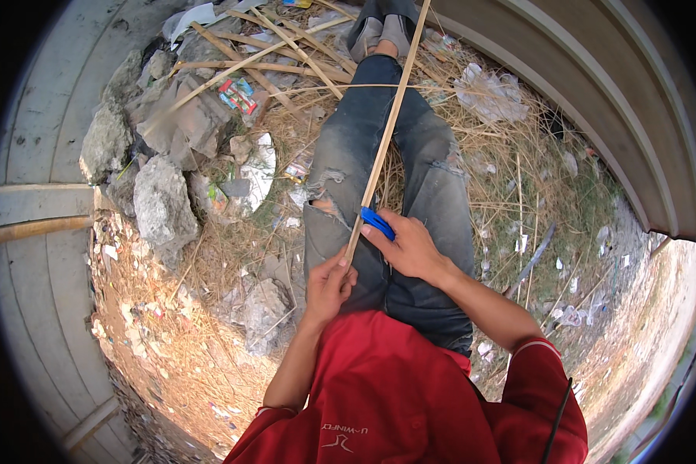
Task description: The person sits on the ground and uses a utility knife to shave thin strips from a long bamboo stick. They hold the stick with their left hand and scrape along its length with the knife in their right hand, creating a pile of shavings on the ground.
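A long, pale bamboo strip (387, 143) runs from my hands up between my outstretched legs and beyond my feet, out at the top edge. My left hand (331, 286) is closed around its near end, with the thumb along the strip. My right hand (410, 246) grips a blue cutter knife (377, 223), which lies against the strip a little above the left hand. The knife's blade cannot be made out. Both hands are over my torn dark jeans (433, 182), around thigh height.
Several more bamboo strips (290, 66) lie in a loose pile at the far left. Broken concrete chunks (162, 203) sit left of my legs. Dry straw, litter and a clear plastic bag (491, 93) cover the ground. A corrugated wall (595, 77) curves along the right.
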`<state>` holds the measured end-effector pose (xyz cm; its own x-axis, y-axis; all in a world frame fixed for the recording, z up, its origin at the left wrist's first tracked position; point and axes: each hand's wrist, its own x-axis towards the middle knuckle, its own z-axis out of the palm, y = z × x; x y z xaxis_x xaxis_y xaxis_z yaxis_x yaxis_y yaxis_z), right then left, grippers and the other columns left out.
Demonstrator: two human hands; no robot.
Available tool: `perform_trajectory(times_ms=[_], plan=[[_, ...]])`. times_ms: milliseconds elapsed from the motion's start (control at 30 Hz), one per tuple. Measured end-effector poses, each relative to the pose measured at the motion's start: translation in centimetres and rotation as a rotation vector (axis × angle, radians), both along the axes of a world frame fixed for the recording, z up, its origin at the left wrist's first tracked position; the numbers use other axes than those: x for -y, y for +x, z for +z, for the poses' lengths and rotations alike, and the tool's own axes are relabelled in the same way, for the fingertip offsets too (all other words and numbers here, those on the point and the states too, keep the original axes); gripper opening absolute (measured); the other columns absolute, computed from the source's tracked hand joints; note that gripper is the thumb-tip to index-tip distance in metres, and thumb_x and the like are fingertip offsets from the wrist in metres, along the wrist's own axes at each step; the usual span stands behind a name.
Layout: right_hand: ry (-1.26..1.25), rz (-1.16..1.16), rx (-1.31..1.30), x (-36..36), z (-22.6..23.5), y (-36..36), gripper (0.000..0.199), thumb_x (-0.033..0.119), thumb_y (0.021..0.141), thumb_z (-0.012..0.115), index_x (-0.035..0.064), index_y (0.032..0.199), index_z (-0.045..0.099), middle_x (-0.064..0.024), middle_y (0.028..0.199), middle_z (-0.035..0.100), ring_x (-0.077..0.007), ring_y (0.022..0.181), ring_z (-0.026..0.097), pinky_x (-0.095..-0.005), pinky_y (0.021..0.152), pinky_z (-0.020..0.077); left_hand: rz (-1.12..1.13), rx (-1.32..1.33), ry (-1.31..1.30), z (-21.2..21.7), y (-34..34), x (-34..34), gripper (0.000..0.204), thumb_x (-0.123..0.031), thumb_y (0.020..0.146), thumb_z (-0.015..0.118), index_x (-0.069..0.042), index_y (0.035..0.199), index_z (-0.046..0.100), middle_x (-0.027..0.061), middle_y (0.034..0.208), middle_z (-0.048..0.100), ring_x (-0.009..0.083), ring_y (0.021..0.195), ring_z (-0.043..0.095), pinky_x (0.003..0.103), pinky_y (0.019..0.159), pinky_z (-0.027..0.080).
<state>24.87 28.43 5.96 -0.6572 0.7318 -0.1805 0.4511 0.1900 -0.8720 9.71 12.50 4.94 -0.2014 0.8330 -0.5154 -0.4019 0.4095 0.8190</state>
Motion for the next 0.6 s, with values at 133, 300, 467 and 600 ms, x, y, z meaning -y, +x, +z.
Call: perform_trajectory(times_ms=[133,300,467,600], plan=[[0.081,0.199,0.156,1.4,1.2,0.7,0.045,0.045,0.101,0.06,0.0027,0.089,0.065,-0.0233,0.072,0.068,-0.0469,0.072,0.067,-0.056,0.065,0.0519,0.008,-0.102,-0.025,-0.4,0.5,-0.1,0.043,-0.025,0.11,0.052,-0.006,0.149,0.055,-0.0024,0.075,0.055,0.0014,0.055,0.041,0.019,0.048,0.031],[0.165,0.199,0.232,1.6,1.0,1.0,0.046,0.046,0.1,0.061,0.0025,0.088,0.064,-0.025,0.068,0.066,-0.0481,0.07,0.067,-0.0567,0.065,0.0526,-0.005,-0.183,-0.045,-0.6,0.9,0.0,0.042,-0.023,0.109,0.054,-0.006,0.147,0.058,-0.0042,0.075,0.054,0.0012,0.057,0.042,0.019,0.05,0.032],[0.267,-0.24,0.288,-7.1,-1.5,2.1,0.049,0.048,0.103,0.057,0.0024,0.087,0.065,-0.0261,0.07,0.067,-0.0477,0.07,0.067,-0.057,0.063,0.0512,-0.08,-0.267,-0.058,0.3,1.2,2.2,0.041,-0.023,0.109,0.054,-0.006,0.146,0.058,-0.0051,0.075,0.053,0.0012,0.06,0.041,0.02,0.054,0.034],[0.282,0.04,0.301,-6.0,0.7,2.6,0.048,0.048,0.103,0.057,0.0025,0.087,0.065,-0.0242,0.07,0.067,-0.0466,0.07,0.067,-0.0547,0.064,0.0519,-0.042,-0.237,-0.067,0.7,1.1,2.0,0.043,-0.024,0.108,0.055,-0.006,0.147,0.058,-0.0051,0.075,0.053,0.0014,0.062,0.042,0.02,0.056,0.035]])
